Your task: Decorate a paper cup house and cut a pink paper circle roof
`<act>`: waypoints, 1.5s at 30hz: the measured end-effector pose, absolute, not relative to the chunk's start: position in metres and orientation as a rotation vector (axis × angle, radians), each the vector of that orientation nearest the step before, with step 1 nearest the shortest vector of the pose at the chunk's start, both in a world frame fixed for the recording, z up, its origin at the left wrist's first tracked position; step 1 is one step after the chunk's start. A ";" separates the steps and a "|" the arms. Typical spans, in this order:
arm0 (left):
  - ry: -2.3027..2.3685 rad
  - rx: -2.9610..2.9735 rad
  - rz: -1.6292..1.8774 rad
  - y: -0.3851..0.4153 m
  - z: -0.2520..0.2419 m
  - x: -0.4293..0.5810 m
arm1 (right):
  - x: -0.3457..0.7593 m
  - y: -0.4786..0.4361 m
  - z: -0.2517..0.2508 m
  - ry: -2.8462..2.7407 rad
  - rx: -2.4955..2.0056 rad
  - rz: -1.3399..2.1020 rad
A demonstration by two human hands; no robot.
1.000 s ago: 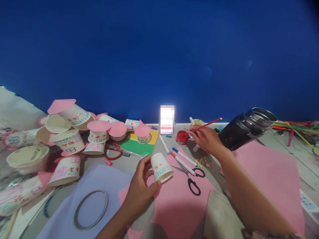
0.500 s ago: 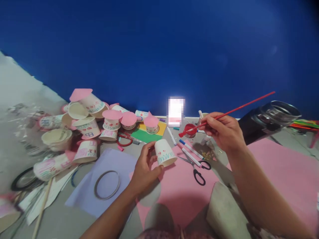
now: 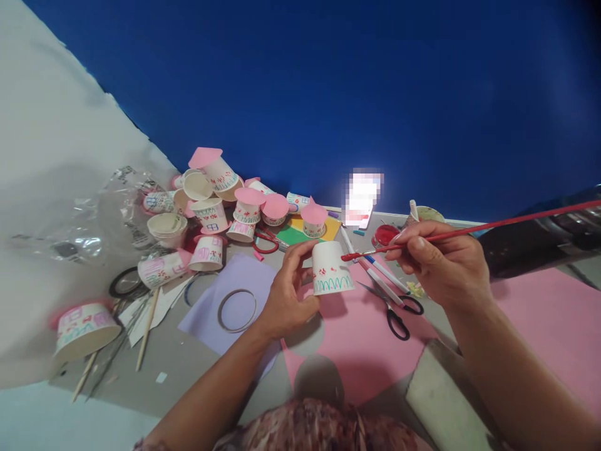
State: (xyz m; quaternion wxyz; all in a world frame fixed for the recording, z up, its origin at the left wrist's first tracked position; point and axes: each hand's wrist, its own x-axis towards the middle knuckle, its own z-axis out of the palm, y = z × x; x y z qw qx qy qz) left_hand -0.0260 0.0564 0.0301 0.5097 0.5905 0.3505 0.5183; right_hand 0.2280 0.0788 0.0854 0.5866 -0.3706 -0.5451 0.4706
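Note:
My left hand (image 3: 293, 291) grips a white paper cup (image 3: 330, 260) turned upside down, with green zigzags near its rim and small red marks above them. A thin red paintbrush (image 3: 451, 232) is pinched in my right hand (image 3: 436, 260). Its red-coated tip is at the cup's right side; whether it touches the wall I cannot tell. Behind the brush stands an open pot of red paint (image 3: 387, 235). Below the cup lies pink paper (image 3: 366, 357) with round cut-outs, and on it black-handled scissors (image 3: 397, 313) beside several markers (image 3: 380, 285).
Several decorated cups with pink paper tops (image 3: 209, 216) are piled at the left. A tape ring (image 3: 237, 310) lies on purple paper (image 3: 201, 322). A lit phone (image 3: 361, 200) leans against the blue wall. A dark bottle (image 3: 526, 244) lies at the right, above more pink paper (image 3: 544, 326).
My right hand has brought the brush from beside the paint pot to the cup. The cup is held more upright in my left hand. The view has shifted left.

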 end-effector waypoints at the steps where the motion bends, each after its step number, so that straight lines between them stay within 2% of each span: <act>1: 0.832 1.427 1.241 0.056 0.031 -0.026 | 0.228 0.078 0.085 -1.278 -0.864 1.089; 45: 0.754 1.386 1.167 0.050 0.033 -0.023 | 0.228 0.073 0.086 -1.452 -0.819 1.045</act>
